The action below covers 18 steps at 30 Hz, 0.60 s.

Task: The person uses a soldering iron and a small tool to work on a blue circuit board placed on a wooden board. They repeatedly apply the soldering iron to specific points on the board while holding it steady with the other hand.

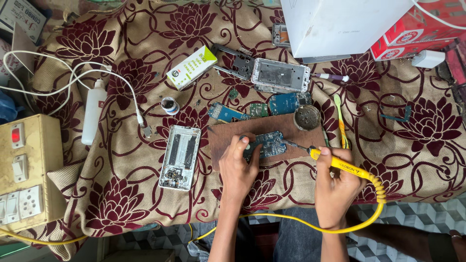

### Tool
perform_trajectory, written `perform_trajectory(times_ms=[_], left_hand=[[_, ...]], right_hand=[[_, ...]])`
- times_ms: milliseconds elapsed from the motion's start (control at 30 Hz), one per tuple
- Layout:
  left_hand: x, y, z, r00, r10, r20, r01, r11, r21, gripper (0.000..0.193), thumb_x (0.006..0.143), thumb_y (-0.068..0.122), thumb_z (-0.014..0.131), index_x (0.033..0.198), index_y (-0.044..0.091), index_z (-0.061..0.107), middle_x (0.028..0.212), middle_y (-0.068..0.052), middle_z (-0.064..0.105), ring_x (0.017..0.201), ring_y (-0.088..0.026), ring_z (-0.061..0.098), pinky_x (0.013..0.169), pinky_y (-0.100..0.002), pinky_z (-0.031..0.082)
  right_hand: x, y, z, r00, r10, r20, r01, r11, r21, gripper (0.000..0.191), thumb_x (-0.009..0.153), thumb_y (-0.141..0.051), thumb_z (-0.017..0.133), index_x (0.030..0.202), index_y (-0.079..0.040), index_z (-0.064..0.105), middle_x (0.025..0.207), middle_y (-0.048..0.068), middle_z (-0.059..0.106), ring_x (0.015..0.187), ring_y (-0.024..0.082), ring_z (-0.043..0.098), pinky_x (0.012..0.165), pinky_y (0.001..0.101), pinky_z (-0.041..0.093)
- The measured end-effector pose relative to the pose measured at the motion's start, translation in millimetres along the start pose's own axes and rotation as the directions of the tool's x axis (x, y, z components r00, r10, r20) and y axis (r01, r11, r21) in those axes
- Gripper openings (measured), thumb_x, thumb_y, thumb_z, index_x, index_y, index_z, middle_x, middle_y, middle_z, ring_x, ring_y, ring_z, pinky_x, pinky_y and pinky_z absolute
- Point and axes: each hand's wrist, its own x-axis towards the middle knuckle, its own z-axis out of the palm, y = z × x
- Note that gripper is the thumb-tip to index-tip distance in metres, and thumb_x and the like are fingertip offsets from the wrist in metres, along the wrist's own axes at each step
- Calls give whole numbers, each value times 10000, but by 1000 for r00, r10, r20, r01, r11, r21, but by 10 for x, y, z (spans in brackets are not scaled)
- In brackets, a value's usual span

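My left hand [238, 167] presses down on the left end of a blue circuit board [269, 142] that lies on a brown wooden board [228, 136]. My right hand [335, 187] grips a yellow soldering iron [340, 164], whose dark tip touches the right edge of the circuit board. The iron's yellow coiled cord [378, 191] loops down under my right wrist. A round tin of dark paste [307, 117] stands on the brown board's far right corner.
An opened white phone body [180, 156] lies left of the board; another phone frame [281, 75] and loose blue boards [286, 103] lie beyond. A white squeeze bottle [93, 111], switch box [24, 170], white carton [340, 24], toothbrush [341, 121] and small cap [170, 105] surround them.
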Motion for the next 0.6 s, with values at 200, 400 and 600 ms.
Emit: perform_trajectory(times_ms=[200, 400, 600], left_hand=[[5, -4, 11, 1000, -3, -3, 3, 1000, 0, 924, 910, -4, 791, 1555, 281, 194, 1073, -40, 682, 815, -215, 710, 659, -324, 583], [24, 7, -1, 1000, 11, -14, -11, 1000, -3, 919, 906, -6, 789, 1552, 276, 200, 1066, -42, 680, 801, -216, 704, 660, -332, 580], [-1, -15, 17, 1000, 2, -3, -2, 1000, 4, 902, 911, -1, 785, 1545, 272, 205, 1057, -39, 680, 784, -211, 697, 646, -330, 573]], right_hand=[[7, -25, -16, 1000, -5, -3, 5, 999, -32, 119, 1058, -80, 660, 1002, 24, 647, 801, 85, 695, 642, 103, 573, 608, 266, 425], [21, -46, -6, 999, 37, -2, -37, 999, -32, 126, 1044, -88, 666, 988, 25, 655, 773, 75, 693, 595, 99, 542, 574, 266, 403], [23, -21, -10, 1000, 31, 6, -30, 1000, -3, 123, 1049, -84, 660, 982, 19, 655, 778, 60, 694, 590, 76, 536, 560, 247, 391]])
